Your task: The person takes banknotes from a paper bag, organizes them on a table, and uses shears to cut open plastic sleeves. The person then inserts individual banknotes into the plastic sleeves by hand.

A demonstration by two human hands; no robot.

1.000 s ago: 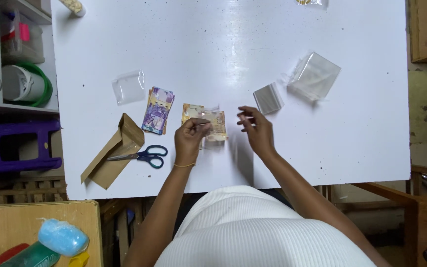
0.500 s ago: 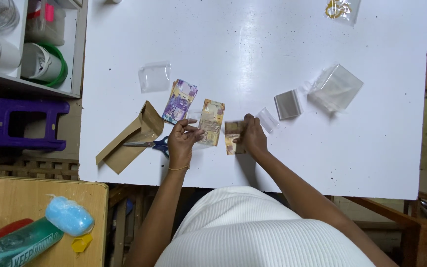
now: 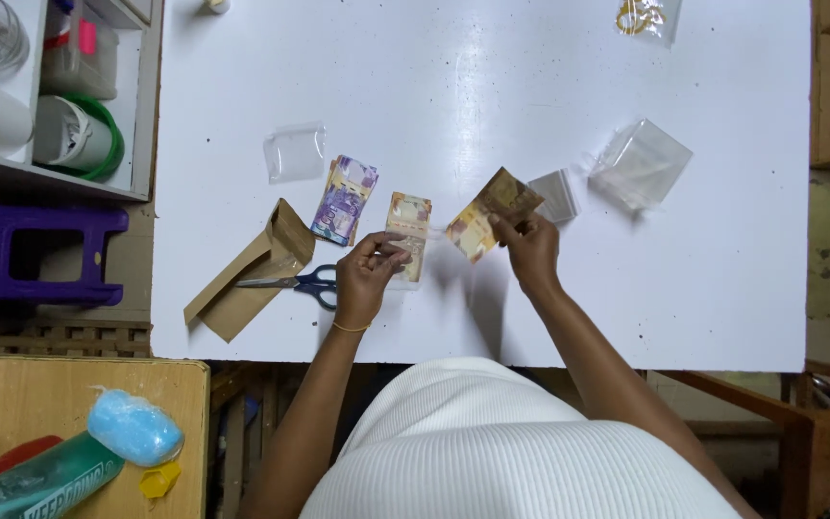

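Right hand [image 3: 530,252]: raised a little over the tabletop, grip pinched shut on a brown-and-yellow banknote [image 3: 488,215], thin paper, held tilted with one corner up.
Left hand [image 3: 365,279]: fingers pressed narrow on the lower end of a tan banknote stack [image 3: 408,234], which lies flat, long side running away from the person.
Purple banknote stack [image 3: 343,199]: flat rectangles, slightly fanned, just left of the tan stack, apart from both hands.
Scissors [image 3: 302,282]: blue plastic handles, metal blades pointing left, touching the left hand's side and lying over the brown paper envelope [image 3: 247,272], long and creased with its flap open.
Clear pouches: one small glossy plastic pouch [image 3: 294,152] above the purple stack; a smaller one [image 3: 557,195] just behind the held note; a larger crinkled clear bag [image 3: 640,162] further right.
Tabletop [image 3: 492,77]: smooth white, glossy; near edge runs just below the wrists.
Open room: broad bare white beyond the notes and to the right of the right hand.
Left edge: shelf [image 3: 12,165] with plastic containers beside the tabletop.
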